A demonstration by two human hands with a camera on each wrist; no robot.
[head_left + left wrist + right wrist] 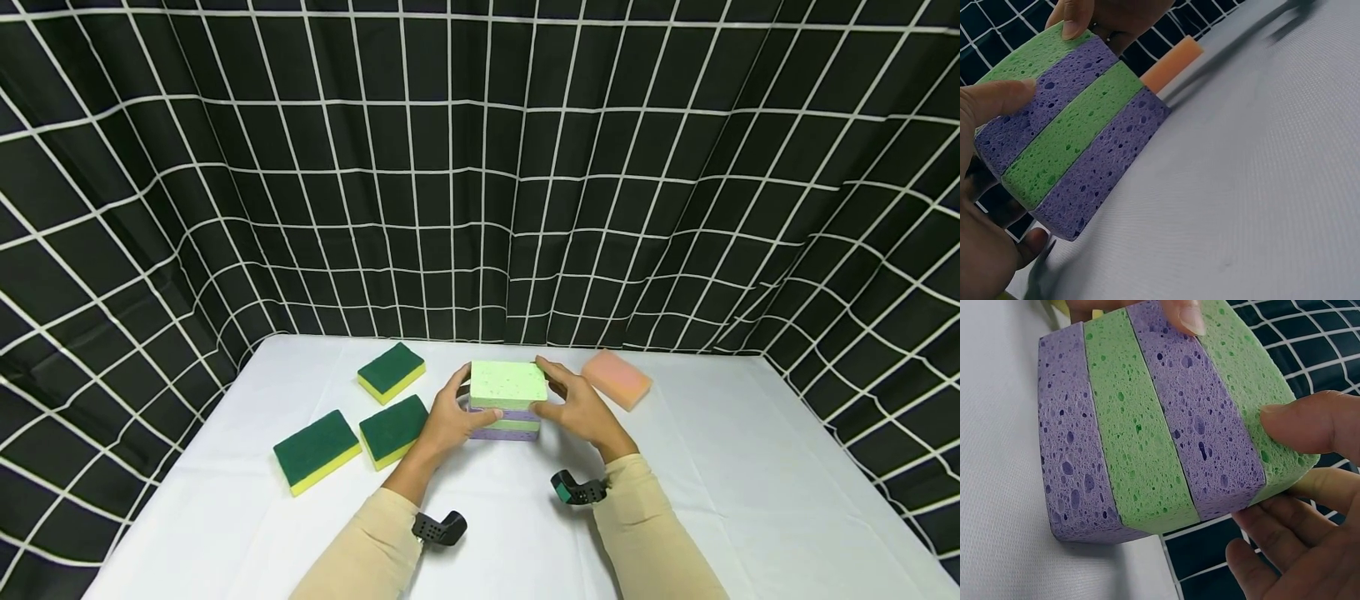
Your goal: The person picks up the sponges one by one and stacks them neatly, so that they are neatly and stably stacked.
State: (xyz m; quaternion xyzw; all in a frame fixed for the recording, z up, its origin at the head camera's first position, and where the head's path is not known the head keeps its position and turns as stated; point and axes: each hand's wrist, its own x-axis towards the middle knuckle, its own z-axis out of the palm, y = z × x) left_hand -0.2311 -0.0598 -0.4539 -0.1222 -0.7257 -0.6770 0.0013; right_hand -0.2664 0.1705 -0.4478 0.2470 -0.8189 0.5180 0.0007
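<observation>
Sponges stand in a flat stack on the white table, alternating purple and green. The top green sponge [508, 379] lies over the upper purple sponge [1054, 94]; beneath are the lower green sponge [1075, 134] and the bottom purple sponge [1104, 169]. From the left, my left hand [450, 421] grips the stack, its thumb pressed on the upper purple sponge's front and its fingers round the left end. My right hand [581, 408] holds the top green sponge at its right end, thumb on the front face. The stack's far side is hidden.
Left of the stack lie three yellow scrub sponges with dark green tops: a far one [392, 367], a middle one [393, 423] and a near one [317, 448]. An orange sponge [615, 377] lies beyond my right hand. A black gridded curtain [480, 183] borders the white table [750, 483].
</observation>
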